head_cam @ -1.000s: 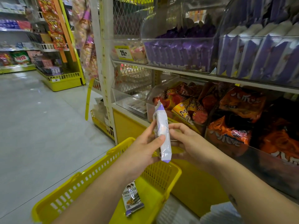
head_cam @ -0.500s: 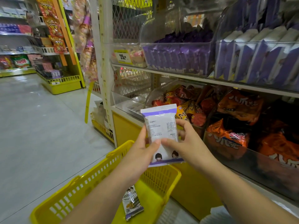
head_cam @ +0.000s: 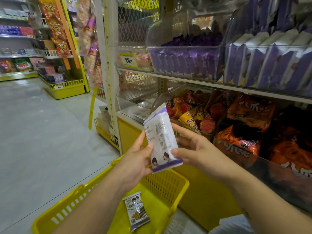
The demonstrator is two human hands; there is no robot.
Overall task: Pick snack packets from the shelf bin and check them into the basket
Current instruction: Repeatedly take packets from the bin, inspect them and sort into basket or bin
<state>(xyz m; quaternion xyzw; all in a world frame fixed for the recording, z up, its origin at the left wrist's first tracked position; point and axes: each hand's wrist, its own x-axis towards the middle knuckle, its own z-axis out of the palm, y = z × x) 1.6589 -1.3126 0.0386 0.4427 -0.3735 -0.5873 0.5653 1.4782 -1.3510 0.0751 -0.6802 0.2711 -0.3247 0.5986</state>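
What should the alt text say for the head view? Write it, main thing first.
Both hands, left hand and right hand, hold a white-and-purple snack packet printed back up above a yellow shopping basket, where one matching packet lies. Clear shelf bins of purple and orange snacks stand at right.

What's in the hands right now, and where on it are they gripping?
One white-and-purple snack packet, held upright above the yellow basket. The left hand grips its left edge, the right hand its right edge, both on the lower half.
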